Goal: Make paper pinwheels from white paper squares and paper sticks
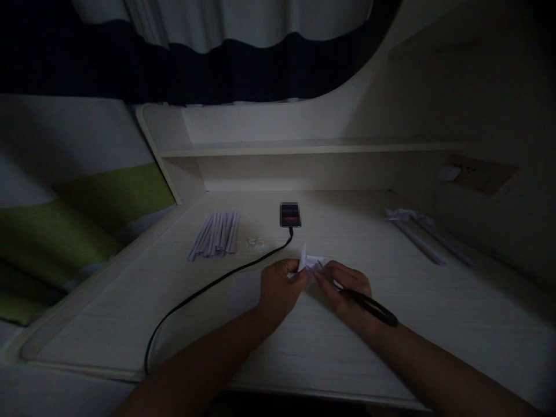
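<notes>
**White paper piece pinched between two hands**

White folded paper piece sits near the middle of the pale desk. The left hand grips its left edge with the fingertips. The right hand touches its right side while it is closed around a black pen. A bundle of paper strips lies at 10 o'clock from the hands, a black cable at 9 o'clock.

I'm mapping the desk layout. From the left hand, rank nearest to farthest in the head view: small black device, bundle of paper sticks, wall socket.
From the left hand:
1. Small black device, just behind it.
2. Bundle of paper sticks, back-left.
3. Wall socket, far right wall.
</notes>
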### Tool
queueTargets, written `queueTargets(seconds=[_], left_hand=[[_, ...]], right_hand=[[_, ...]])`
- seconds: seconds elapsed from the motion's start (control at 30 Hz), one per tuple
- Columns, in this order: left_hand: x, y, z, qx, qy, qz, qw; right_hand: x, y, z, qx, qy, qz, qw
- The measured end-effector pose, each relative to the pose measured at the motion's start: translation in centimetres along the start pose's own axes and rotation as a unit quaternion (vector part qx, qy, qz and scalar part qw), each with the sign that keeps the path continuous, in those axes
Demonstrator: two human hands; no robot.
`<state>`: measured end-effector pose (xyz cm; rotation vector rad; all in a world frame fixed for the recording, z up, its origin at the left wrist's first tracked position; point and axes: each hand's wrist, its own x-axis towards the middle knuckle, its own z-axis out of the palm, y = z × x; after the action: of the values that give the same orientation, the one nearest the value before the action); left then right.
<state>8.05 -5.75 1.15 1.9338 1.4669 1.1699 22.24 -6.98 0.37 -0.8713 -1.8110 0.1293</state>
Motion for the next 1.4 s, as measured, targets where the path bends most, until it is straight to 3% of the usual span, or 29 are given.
queueTargets(seconds=[0.07,0.17,0.27,0.33,0.43,0.47,0.53,0.6,0.7,0.83,0.93,1.03,1.13,1.2,1.3,1.37,1.4], left_hand=[[-0.1,0.1,0.1,0.017,0.019,0.01,1.0],[-0.3,0.0,0.2,0.051,0.05,0.056,0.996],[-0.3,-0.1,0.3,0.083,0.069,0.121,0.987],[-0.2,-0.2,0.2,0.094,0.056,0.133,0.985],[0.0,0.0,-0.2,0.089,0.005,0.082,0.993],[0.1,0.1,-0.4,0.083,-0.014,0.059,0.995],[0.3,0.3,-0.9,0.072,-0.051,0.028,0.996],[0.4,0.4,-1.3,0.065,-0.079,0.019,0.995],[0.5,0.5,-1.7,0.059,-0.096,0.024,0.993],[0.2,0.7,-1.6,0.043,-0.07,0.019,0.996],[-0.1,1.0,-1.2,0.037,-0.024,0.017,0.999],[-0.3,0.9,-0.7,0.062,0.017,0.029,0.997],[-0.4,0.6,-0.2,0.093,0.054,0.079,0.991],[-0.4,0.3,0.1,0.102,0.073,0.126,0.984],[-0.4,0.1,0.2,0.105,0.077,0.153,0.98],[-0.4,0.2,0.1,0.094,0.059,0.116,0.987],[-0.4,0.3,0.0,0.083,0.045,0.087,0.992]], right_hand=[[0.0,-0.9,0.3,0.038,0.01,0.125,0.991],[0.1,-1.6,0.8,0.136,0.045,0.286,0.948],[0.1,-1.4,1.1,0.197,0.063,0.341,0.917],[0.0,-0.8,1.1,0.162,0.044,0.285,0.944],[0.1,0.5,0.3,0.04,-0.025,0.052,0.998],[0.2,1.0,-0.1,0.001,-0.056,-0.047,0.997],[0.5,1.6,-1.0,-0.068,-0.123,-0.197,0.97],[0.8,1.8,-1.7,-0.116,-0.16,-0.266,0.944],[0.8,1.7,-2.1,-0.14,-0.182,-0.284,0.931],[0.3,1.0,-0.8,-0.072,-0.087,-0.214,0.97],[-0.1,-0.1,0.4,0.01,0.007,-0.021,1.0],[-0.1,-1.2,1.1,0.088,0.036,0.189,0.977],[0.0,-1.6,1.4,0.197,0.07,0.311,0.927],[0.2,-1.6,1.6,0.242,0.082,0.334,0.907],[0.3,-1.3,1.5,0.24,0.072,0.333,0.909],[0.3,-0.9,1.3,0.191,0.048,0.279,0.94],[0.3,-0.6,1.1,0.155,0.03,0.221,0.962]])
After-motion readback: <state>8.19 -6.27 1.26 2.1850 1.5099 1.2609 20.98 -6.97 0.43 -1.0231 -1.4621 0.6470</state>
